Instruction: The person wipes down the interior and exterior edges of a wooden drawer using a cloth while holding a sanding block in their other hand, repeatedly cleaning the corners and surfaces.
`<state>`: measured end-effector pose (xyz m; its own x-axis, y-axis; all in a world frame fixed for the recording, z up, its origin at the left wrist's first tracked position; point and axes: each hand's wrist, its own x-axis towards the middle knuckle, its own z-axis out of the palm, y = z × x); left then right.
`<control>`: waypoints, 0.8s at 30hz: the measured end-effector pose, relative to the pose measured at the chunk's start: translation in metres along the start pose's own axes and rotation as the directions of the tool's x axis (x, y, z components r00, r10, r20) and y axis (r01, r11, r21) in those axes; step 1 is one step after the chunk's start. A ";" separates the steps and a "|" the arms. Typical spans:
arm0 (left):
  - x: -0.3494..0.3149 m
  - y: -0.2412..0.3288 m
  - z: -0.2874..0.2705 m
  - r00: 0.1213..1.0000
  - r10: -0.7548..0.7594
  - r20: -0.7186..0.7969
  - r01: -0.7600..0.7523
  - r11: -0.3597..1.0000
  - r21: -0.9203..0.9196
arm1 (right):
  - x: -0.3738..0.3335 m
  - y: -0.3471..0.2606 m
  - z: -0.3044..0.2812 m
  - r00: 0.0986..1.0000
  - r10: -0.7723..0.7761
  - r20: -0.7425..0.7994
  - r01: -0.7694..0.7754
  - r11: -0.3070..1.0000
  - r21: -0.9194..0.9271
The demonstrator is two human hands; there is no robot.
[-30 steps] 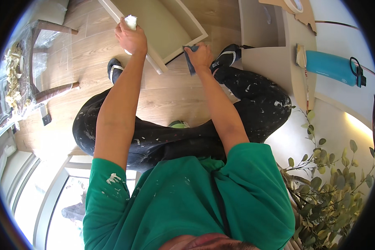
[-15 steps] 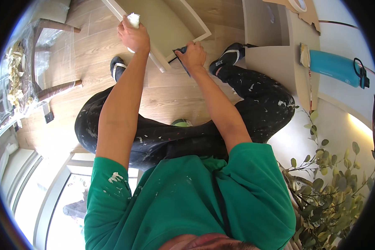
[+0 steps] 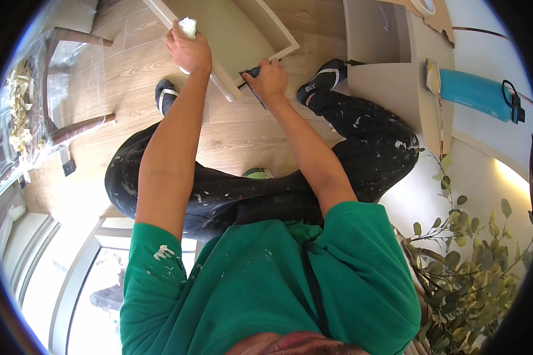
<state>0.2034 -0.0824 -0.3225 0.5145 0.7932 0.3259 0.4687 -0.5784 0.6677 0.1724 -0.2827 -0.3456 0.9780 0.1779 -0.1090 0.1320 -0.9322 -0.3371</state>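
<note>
My left hand [image 3: 188, 53] is closed round a white, crumpled-looking thing [image 3: 188, 28] beside the left wall of a cream drawer [image 3: 219, 23]; its exact kind I cannot make out. White also shows below that hand, near the wrist. My right hand [image 3: 270, 78] is closed on a thin dark sheet [image 3: 251, 73] at the drawer's near edge. Part of the sheet hangs below the fingers. The drawer rests on the wood floor, between and beyond my feet.
At the right stands a cream cabinet [image 3: 376, 89] with an open compartment. A paintbrush [image 3: 432, 80] and a blue bottle [image 3: 474, 94] lie beyond it. Plastic-wrapped wooden furniture [image 3: 71, 127] is at the left. A leafy plant [image 3: 468, 266] fills the lower right.
My right hand and the dark sheet have slid slightly left along the drawer's near edge. The left hand keeps its grip, almost still.
</note>
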 end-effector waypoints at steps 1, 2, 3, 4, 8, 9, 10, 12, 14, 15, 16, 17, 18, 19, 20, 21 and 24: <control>0.000 0.001 0.000 1.000 0.000 -0.003 0.000 1.000 -0.001 | -0.001 -0.001 0.001 1.000 -0.003 0.020 0.003 1.000 -0.001; -0.001 0.002 -0.001 1.000 0.002 0.003 -0.002 1.000 0.003 | 0.000 0.000 0.000 1.000 0.017 0.001 -0.017 1.000 0.011; -0.003 0.004 -0.001 1.000 0.005 0.009 -0.005 1.000 0.008 | 0.001 0.002 -0.002 0.999 0.037 -0.018 -0.036 0.999 0.023; -0.004 0.003 0.000 1.000 0.008 0.013 -0.008 1.000 0.014 | 0.001 0.002 -0.003 0.998 0.054 -0.036 -0.053 0.998 0.036; 0.001 -0.002 0.002 1.000 0.028 -0.001 -0.028 0.999 0.025 | -0.006 -0.009 -0.001 1.000 -0.006 0.014 0.005 1.000 0.031; -0.001 -0.001 0.002 1.000 0.020 0.001 -0.020 0.999 0.026 | -0.007 -0.009 -0.001 1.000 -0.026 0.009 0.025 0.999 0.033; -0.001 -0.001 0.001 1.000 0.014 0.000 -0.014 0.999 0.031 | -0.008 -0.010 0.000 0.999 -0.048 0.004 0.048 0.998 0.039; -0.002 0.002 0.001 1.000 0.012 -0.003 -0.012 0.999 0.035 | -0.006 -0.008 0.000 0.999 -0.030 -0.016 0.030 0.999 0.045; 0.000 0.000 0.002 1.000 0.014 -0.008 -0.013 0.999 0.040 | -0.007 -0.011 -0.001 1.000 -0.026 0.003 0.025 0.999 0.044; 0.001 -0.001 0.002 1.000 0.017 -0.010 -0.017 0.999 0.043 | -0.009 -0.014 0.000 0.999 -0.029 0.031 0.028 0.999 0.041; 0.001 0.000 0.001 1.000 0.021 -0.010 -0.021 0.999 0.045 | -0.010 -0.015 0.002 0.998 -0.031 0.059 0.029 0.999 0.036; 0.000 0.002 0.001 1.000 0.008 0.001 -0.008 0.999 0.040 | -0.009 -0.013 0.001 0.999 -0.021 0.044 0.019 0.999 0.045; -0.001 0.004 0.001 1.000 -0.006 0.012 0.005 0.999 0.036 | -0.008 -0.011 0.000 1.000 -0.012 0.028 0.010 0.998 0.054; -0.001 0.003 0.002 1.000 -0.019 0.020 0.019 0.999 0.035 | -0.008 -0.012 -0.001 1.000 -0.005 0.015 0.004 0.998 0.066; 0.000 0.000 0.001 1.000 -0.009 0.006 0.008 0.999 0.033 | -0.009 -0.015 -0.001 0.999 -0.009 0.037 0.007 0.999 0.053; 0.002 -0.002 0.001 1.000 0.002 -0.009 -0.002 1.000 0.031 | -0.011 -0.018 0.000 0.998 -0.013 0.060 0.010 0.999 0.040; -0.003 0.002 0.001 1.000 -0.019 0.014 0.018 0.999 0.031 | -0.010 -0.011 0.000 0.998 0.014 0.056 -0.017 0.999 0.047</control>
<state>0.2035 -0.0858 -0.3227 0.5158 0.8011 0.3038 0.5003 -0.5694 0.6523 0.1613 -0.2744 -0.3412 0.9692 0.1820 -0.1662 0.1076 -0.9191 -0.3791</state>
